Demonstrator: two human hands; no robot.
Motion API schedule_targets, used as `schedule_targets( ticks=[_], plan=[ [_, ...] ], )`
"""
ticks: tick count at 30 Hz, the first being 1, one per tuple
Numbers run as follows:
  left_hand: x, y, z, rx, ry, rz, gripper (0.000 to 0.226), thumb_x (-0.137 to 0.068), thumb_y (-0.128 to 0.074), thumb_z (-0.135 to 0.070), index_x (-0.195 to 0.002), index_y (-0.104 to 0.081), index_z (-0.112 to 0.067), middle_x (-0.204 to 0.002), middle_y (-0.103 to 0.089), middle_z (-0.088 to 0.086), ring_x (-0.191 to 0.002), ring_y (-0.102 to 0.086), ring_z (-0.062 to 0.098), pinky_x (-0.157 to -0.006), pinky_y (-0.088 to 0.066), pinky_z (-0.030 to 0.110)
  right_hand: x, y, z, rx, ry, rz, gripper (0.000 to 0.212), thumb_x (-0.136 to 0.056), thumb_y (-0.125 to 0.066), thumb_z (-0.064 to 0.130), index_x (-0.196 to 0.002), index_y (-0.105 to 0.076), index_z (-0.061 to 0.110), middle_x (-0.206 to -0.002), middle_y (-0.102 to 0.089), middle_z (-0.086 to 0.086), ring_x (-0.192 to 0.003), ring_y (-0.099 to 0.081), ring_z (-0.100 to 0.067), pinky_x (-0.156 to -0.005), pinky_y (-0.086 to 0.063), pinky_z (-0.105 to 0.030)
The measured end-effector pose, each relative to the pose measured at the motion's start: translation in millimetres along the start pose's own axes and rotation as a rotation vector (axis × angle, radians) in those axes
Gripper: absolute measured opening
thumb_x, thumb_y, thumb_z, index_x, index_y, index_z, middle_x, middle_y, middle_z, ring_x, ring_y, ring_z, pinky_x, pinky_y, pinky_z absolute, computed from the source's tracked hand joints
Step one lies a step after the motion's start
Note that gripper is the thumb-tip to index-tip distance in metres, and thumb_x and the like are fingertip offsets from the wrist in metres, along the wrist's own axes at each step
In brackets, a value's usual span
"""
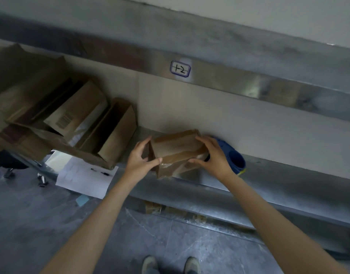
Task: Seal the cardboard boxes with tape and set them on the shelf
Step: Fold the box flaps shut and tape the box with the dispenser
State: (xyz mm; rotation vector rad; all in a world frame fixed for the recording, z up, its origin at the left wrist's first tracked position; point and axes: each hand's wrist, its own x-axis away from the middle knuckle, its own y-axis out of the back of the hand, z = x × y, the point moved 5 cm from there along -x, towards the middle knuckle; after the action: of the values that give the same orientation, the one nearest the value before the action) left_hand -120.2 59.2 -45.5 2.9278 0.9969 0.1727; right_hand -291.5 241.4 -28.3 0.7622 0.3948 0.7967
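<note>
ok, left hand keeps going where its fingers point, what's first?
Probably the beige back wall behind the shelf: the left hand grips the taped box, fingers aimed past its left side. Depth is unclear.

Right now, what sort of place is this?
Probably a storeroom: a grey metal shelf with a handwritten "1-2" label, open brown cardboard boxes on it, left hand and right hand holding a small taped cardboard box.

Both bare arms reach forward, the left hand (pixel 141 160) and the right hand (pixel 212 155) curled with thumbs toward each other, gripping opposite sides of a taped cardboard box (pixel 176 148) between them
</note>
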Motion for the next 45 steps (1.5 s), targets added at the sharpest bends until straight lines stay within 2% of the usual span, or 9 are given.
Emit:
schedule_targets(
  ticks=[2,4,6,10,17,25,32,39,45],
  plan=[
    [-7.8,0.2,1.3,-0.024,0.008,0.025,0.077,-0.084,-0.068,0.011,-0.149,-0.039,-0.018,-0.137,-0.046,-0.006,-0.106,-0.049,-0.020,-0.081,-0.045,0.003,8.3,-1.5,3.2,-0.038,-0.014,-0.093,0.079,-0.073,-0.082,0.043,-0.141,-0.047,0.023,-0.142,-0.039,-0.003,-0.123,-0.042,-0.010,-0.097,-0.033,-0.014],
    [-13.2,-1.7,-0.6,-0.063,-0.012,0.019,0.073,-0.086,-0.072,-0.002,-0.149,-0.039,-0.020,-0.138,-0.047,-0.010,-0.124,-0.047,-0.008,-0.097,-0.042,0.012,14.0,-4.9,6.2,-0.048,-0.026,-0.145,0.079,-0.070,-0.083,0.046,-0.138,-0.049,0.022,-0.137,-0.039,-0.002,-0.115,-0.041,-0.005,-0.097,-0.036,-0.016],
    [-16.5,-3.0,-3.9,-0.134,-0.047,-0.015,0.073,-0.086,-0.075,-0.014,-0.150,-0.039,-0.019,-0.144,-0.044,-0.008,-0.135,-0.038,0.004,-0.111,-0.034,0.024,16.8,-7.3,8.6,-0.028,-0.037,-0.121,0.083,-0.069,-0.080,0.052,-0.138,-0.046,0.023,-0.135,-0.033,0.002,-0.112,-0.040,-0.005,-0.096,-0.040,-0.020],
    [-18.4,-10.0,-8.8,-0.247,-0.158,-0.055,0.080,-0.083,-0.080,-0.027,-0.150,-0.038,-0.015,-0.153,-0.038,-0.001,-0.141,-0.035,0.013,-0.117,-0.033,0.036,17.2,0.2,13.6,0.017,-0.045,-0.107,0.083,-0.072,-0.067,0.065,-0.141,-0.043,0.025,-0.135,-0.026,0.006,-0.113,-0.043,-0.009,-0.093,-0.043,-0.021],
    [-26.0,-25.8,-16.6,-0.302,-0.258,-0.091,0.078,-0.083,-0.079,-0.032,-0.148,-0.040,-0.013,-0.152,-0.038,0.002,-0.139,-0.036,0.013,-0.113,-0.032,0.027,2.3,-2.0,21.8,-0.075,-0.060,-0.153,0.072,-0.081,-0.060,0.070,-0.138,-0.043,0.030,-0.154,-0.017,0.013,-0.139,-0.027,-0.007,-0.104,-0.030,-0.021],
    [-35.7,-25.5,-11.8,-0.302,-0.264,-0.125,0.065,-0.084,-0.078,-0.032,-0.138,-0.047,-0.014,-0.138,-0.046,0.001,-0.126,-0.046,0.011,-0.108,-0.041,0.028,-9.5,-15.3,16.4,-0.138,-0.087,-0.141,0.051,-0.092,-0.061,0.049,-0.137,-0.047,0.027,-0.146,-0.030,0.009,-0.130,-0.035,-0.004,-0.102,-0.034,-0.020],
    [-38.0,-27.9,-8.2,-0.296,-0.316,-0.125,0.064,-0.081,-0.072,-0.046,-0.129,-0.050,-0.010,-0.129,-0.050,0.007,-0.120,-0.050,0.017,-0.104,-0.044,0.030,-12.1,-24.1,13.0,-0.201,-0.064,-0.201,0.044,-0.093,-0.062,0.045,-0.131,-0.050,0.025,-0.136,-0.034,0.007,-0.120,-0.043,-0.005,-0.090,-0.034,-0.003],
    [-40.5,-30.4,-5.4,-0.242,-0.331,-0.144,0.057,-0.085,-0.068,-0.047,-0.126,-0.052,-0.010,-0.125,-0.053,0.005,-0.118,-0.054,0.019,-0.102,-0.046,0.041,-14.8,-25.3,9.0,-0.214,-0.043,-0.214,0.057,-0.085,-0.054,0.064,-0.130,-0.049,0.030,-0.139,-0.035,0.008,-0.125,-0.042,-0.007,-0.097,-0.040,-0.017],
    [-39.6,-28.8,-3.3,-0.258,-0.348,-0.137,0.063,-0.082,-0.071,-0.045,-0.131,-0.052,-0.012,-0.130,-0.051,0.002,-0.122,-0.051,0.015,-0.104,-0.044,0.032,-12.2,-22.6,10.5,-0.301,-0.036,-0.195,0.065,-0.078,-0.062,0.064,-0.132,-0.048,0.029,-0.140,-0.029,0.011,-0.129,-0.034,0.004,-0.098,-0.029,-0.002]
  ],
)
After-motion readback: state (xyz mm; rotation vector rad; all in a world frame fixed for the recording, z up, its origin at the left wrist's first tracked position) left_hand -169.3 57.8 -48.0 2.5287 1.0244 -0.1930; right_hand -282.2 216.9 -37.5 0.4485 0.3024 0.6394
